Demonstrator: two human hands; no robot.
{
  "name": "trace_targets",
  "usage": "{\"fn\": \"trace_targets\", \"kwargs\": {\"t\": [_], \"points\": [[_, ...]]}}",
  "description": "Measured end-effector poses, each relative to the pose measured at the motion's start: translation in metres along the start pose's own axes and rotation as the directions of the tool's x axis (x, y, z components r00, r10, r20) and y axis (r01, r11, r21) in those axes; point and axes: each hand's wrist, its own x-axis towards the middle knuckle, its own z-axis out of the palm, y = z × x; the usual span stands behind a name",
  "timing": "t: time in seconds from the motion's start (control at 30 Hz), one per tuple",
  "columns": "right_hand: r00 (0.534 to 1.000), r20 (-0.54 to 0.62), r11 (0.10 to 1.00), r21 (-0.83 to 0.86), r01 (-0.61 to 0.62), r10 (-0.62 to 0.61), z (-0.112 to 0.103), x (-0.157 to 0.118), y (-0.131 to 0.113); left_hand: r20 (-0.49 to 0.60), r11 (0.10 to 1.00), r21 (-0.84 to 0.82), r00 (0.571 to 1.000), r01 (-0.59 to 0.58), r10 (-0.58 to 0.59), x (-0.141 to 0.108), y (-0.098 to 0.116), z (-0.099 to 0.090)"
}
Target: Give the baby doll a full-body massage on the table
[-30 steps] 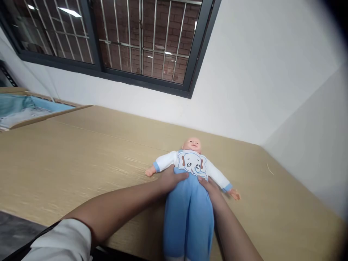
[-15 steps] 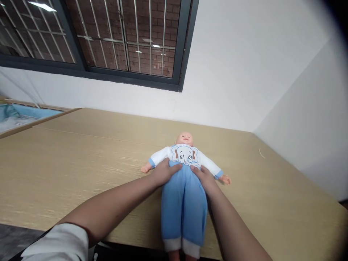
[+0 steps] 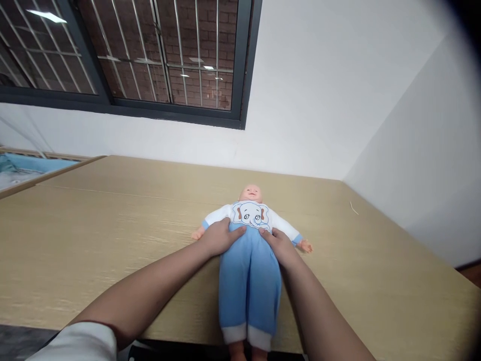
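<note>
A baby doll (image 3: 251, 271) lies on its back on the wooden tabletop (image 3: 124, 215), its head toward the wall and its feet toward me. It wears blue trousers with white cuffs and a white top with an elephant face on the chest. Its arms are spread to both sides. My left hand (image 3: 223, 236) grips the doll's waist from the left, thumb on the front of the trousers. From the right, my right hand (image 3: 281, 246) holds the waist the same way. The other fingers of both hands are partly hidden at the doll's sides.
A barred window (image 3: 165, 55) with a dark frame is set in the white wall (image 3: 308, 100) behind the table. At the far left stands a wooden-edged bin with a light blue lining (image 3: 45, 163). A thin white string (image 3: 353, 208) lies on the table's right side.
The view has shifted slightly, so everything sits a little further left. Both hands keep their hold at the doll's waist, and the doll's pose looks the same.
</note>
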Motion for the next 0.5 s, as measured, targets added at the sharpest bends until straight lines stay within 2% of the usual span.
{"fn": "trace_targets", "kwargs": {"t": [0.17, 0.3, 0.4, 0.5], "points": [[0.998, -0.057, 0.963, -0.267, -0.015, 0.000, -0.008, -0.008, -0.007, -0.012, 0.988, 0.139, 0.998, -0.067, 0.069, -0.001, 0.000, -0.015], [0.994, -0.103, 0.862, -0.507, -0.022, -0.035, -0.027, -0.006, -0.016, -0.116, 0.990, 0.111, 0.988, -0.085, 0.098, 0.001, 0.005, -0.028], [0.981, -0.161, 0.842, -0.540, 0.003, -0.107, -0.038, 0.008, -0.026, -0.198, 0.992, 0.063, 0.973, -0.109, 0.119, 0.011, 0.010, -0.033], [0.967, -0.187, 0.855, -0.516, 0.051, -0.171, -0.040, 0.030, -0.035, -0.232, 0.987, -0.027, 0.961, -0.160, 0.149, 0.021, 0.020, -0.037]]}}
